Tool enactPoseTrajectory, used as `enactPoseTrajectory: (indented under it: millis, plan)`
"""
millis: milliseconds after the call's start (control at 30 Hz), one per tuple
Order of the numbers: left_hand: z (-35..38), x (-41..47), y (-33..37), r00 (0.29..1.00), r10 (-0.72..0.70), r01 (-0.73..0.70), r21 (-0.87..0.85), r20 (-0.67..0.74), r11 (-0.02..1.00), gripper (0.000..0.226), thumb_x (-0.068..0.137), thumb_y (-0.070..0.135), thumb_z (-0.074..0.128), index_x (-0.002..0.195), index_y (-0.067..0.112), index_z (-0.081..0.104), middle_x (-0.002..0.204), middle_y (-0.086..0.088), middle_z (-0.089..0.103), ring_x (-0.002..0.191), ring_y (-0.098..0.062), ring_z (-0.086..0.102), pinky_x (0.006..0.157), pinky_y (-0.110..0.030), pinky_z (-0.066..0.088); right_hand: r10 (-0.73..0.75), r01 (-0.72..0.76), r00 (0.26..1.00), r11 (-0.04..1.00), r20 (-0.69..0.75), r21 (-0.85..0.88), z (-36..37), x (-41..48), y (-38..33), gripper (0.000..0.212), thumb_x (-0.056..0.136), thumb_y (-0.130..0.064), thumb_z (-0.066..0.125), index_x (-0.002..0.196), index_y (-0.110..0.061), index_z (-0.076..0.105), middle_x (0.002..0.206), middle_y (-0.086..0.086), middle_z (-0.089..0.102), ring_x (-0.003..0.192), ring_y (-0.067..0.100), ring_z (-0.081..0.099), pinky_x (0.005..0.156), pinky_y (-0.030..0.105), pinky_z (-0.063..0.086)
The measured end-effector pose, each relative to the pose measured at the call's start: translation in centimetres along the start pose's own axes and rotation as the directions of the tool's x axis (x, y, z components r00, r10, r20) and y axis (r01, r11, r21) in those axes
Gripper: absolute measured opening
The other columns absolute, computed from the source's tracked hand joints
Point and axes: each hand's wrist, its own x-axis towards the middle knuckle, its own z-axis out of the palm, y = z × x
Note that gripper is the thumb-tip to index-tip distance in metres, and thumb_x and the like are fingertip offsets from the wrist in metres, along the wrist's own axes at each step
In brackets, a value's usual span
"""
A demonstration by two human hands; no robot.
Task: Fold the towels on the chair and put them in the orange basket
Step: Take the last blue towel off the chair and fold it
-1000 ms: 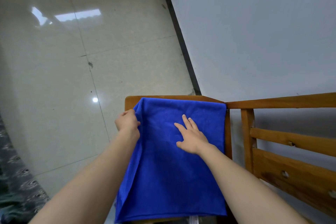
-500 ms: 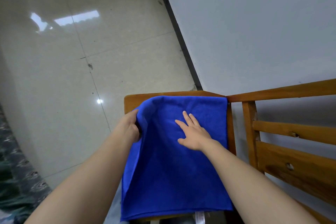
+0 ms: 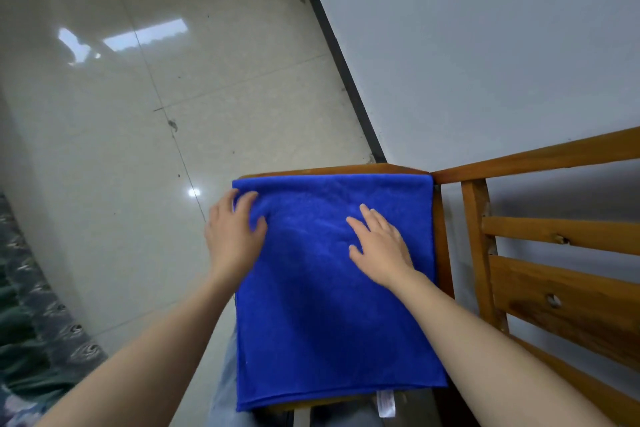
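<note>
A blue towel lies flat and folded on the wooden chair, covering most of the seat. My left hand rests on its far left corner, fingers spread flat on the cloth. Further right, my right hand presses flat on the towel's upper middle with straight fingers. A white label sticks out under the towel's near edge. The orange basket is out of view.
The chair's slatted back rises on the right against a grey wall. Shiny tiled floor fills the left. A dark patterned fabric lies at the lower left edge.
My left hand let go of the towel's left edge and now lies flat on its corner. The towel's left side has been laid down smooth. My right hand stayed pressed.
</note>
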Motion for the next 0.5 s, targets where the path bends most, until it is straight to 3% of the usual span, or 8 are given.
enactPoseTrajectory:
  millis: [67, 100, 200, 300, 367, 433, 500]
  plan:
    - [1.3, -2.0, -1.6, 0.980, 0.074, -0.125, 0.281, 0.184, 0.952, 0.049, 0.090, 0.029, 0.052, 0.137, 0.025, 0.040, 0.154, -0.010, 0.015, 0.139, -0.031, 0.016, 0.107, -0.041, 0.022, 0.111, -0.107, 0.983, 0.994, -0.144, 0.036, 1.3, -2.0, 0.7, 0.050, 0.098, -0.027, 0.041, 0.146, -0.018, 0.027, 0.157, 0.005, 0.013, 0.145, 0.021, 0.010, 0.115, 0.035, 0.017]
    - [1.7, -2.9, -2.5, 0.972, 0.016, -0.096, 0.337, 0.233, 0.937, 0.053, 0.090, 0.031, 0.051, 0.140, 0.027, 0.034, 0.155, -0.012, 0.008, 0.140, -0.032, 0.011, 0.108, -0.042, 0.020, 0.158, -0.153, 0.973, 0.987, -0.169, 0.046, 2.4, -3.3, 1.3, 0.048, 0.097, -0.024, 0.045, 0.143, -0.015, 0.034, 0.154, 0.008, 0.021, 0.143, 0.024, 0.017, 0.113, 0.037, 0.023]
    - [1.5, -6.4, -4.9, 0.946, -0.199, 0.119, 0.298, 0.255, 0.947, 0.070, 0.089, 0.030, 0.053, 0.147, 0.027, 0.015, 0.154, -0.018, 0.006, 0.138, -0.038, 0.014, 0.108, -0.047, 0.022, 0.119, -0.133, 0.965, 0.990, -0.233, -0.045, 6.6, -7.8, 3.5, 0.046, 0.071, -0.011, 0.077, 0.115, -0.006, 0.064, 0.126, 0.020, 0.057, 0.118, 0.035, 0.054, 0.087, 0.043, 0.050]
    - [2.1, -11.0, -7.2, 0.931, -0.168, 0.068, 0.298, 0.323, 0.952, 0.077, 0.088, 0.031, 0.056, 0.149, 0.026, 0.009, 0.154, -0.018, 0.010, 0.136, -0.037, 0.020, 0.108, -0.046, 0.025, 0.067, -0.090, 0.988, 0.982, -0.143, -0.166, 10.2, -12.0, 5.7, 0.050, 0.044, -0.020, 0.091, 0.089, -0.010, 0.072, 0.096, 0.015, 0.069, 0.089, 0.031, 0.068, 0.062, 0.037, 0.056]
    - [3.0, -13.8, -8.2, 0.876, -0.226, 0.206, 0.093, 0.427, 0.974, 0.083, 0.085, 0.024, 0.063, 0.149, 0.020, 0.010, 0.153, -0.016, 0.018, 0.137, -0.034, 0.025, 0.109, -0.042, 0.027, 0.052, -0.061, 0.998, 0.975, -0.047, -0.213, 12.4, -14.4, 6.9, 0.056, 0.037, -0.032, 0.093, 0.085, -0.011, 0.073, 0.090, 0.014, 0.069, 0.082, 0.031, 0.068, 0.058, 0.036, 0.056]
    - [4.0, -16.0, -8.6, 0.783, -0.301, 0.471, -0.203, 0.544, 0.858, 0.081, 0.082, 0.007, 0.066, 0.146, 0.013, 0.017, 0.148, -0.011, 0.030, 0.134, -0.029, 0.033, 0.106, -0.039, 0.031, 0.075, -0.056, 0.995, 0.969, 0.069, -0.242, 14.1, -16.1, 7.7, 0.070, 0.026, -0.039, 0.094, 0.086, -0.011, 0.073, 0.090, 0.017, 0.069, 0.081, 0.034, 0.068, 0.057, 0.039, 0.056]
    - [5.0, -17.3, -8.9, 0.724, -0.384, 0.616, -0.286, 0.572, 0.734, 0.073, 0.081, 0.001, 0.065, 0.143, 0.010, 0.026, 0.143, -0.011, 0.039, 0.127, -0.030, 0.042, 0.101, -0.040, 0.038, 0.073, -0.040, 0.991, 0.958, 0.108, -0.283, 15.2, -16.6, 8.4, 0.082, 0.010, -0.033, 0.094, 0.087, -0.012, 0.074, 0.092, 0.020, 0.069, 0.083, 0.038, 0.068, 0.059, 0.044, 0.056]
